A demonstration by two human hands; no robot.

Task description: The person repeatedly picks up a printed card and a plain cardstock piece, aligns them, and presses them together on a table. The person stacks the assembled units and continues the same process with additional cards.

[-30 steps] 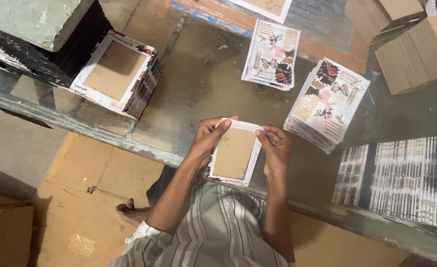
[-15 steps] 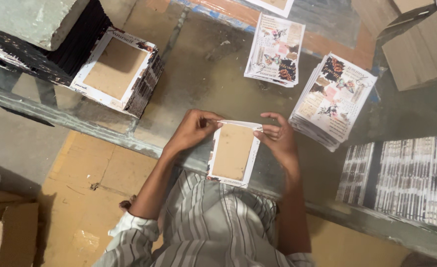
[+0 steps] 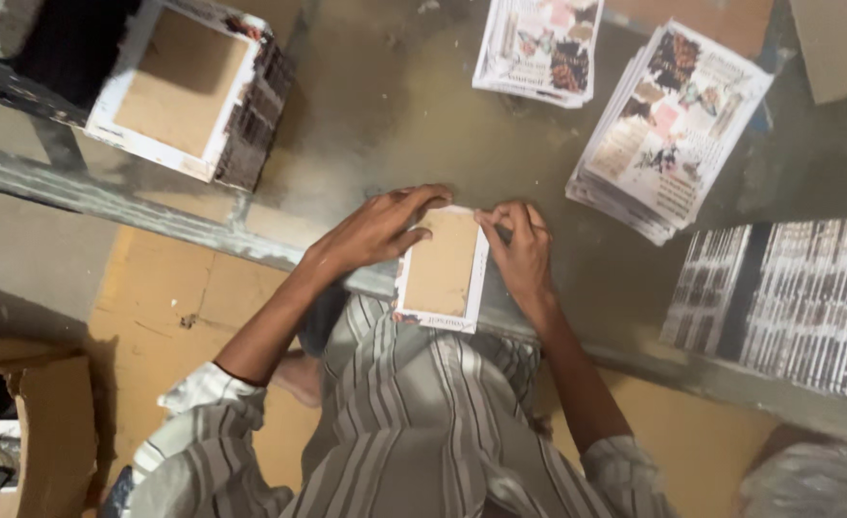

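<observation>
A small brown card with a white printed border [image 3: 441, 270] lies at the near edge of the glass table [image 3: 385, 125], overhanging it toward my lap. My left hand [image 3: 376, 228] presses its fingers on the card's upper left corner. My right hand [image 3: 519, 251] pinches the upper right edge. Both hands fold or press the border down around the brown board.
A stack of finished brown-faced cards [image 3: 179, 91] sits at the back left. Two piles of printed sheets [image 3: 541, 46] [image 3: 668, 129] lie at the back right. Rows of dark printed stacks [image 3: 788, 297] fill the right. A cardboard box [image 3: 30, 432] stands on the floor at left.
The view moved closer over the card. My left hand slid from the card's left side up to its top corner, and my right hand stays on the right edge.
</observation>
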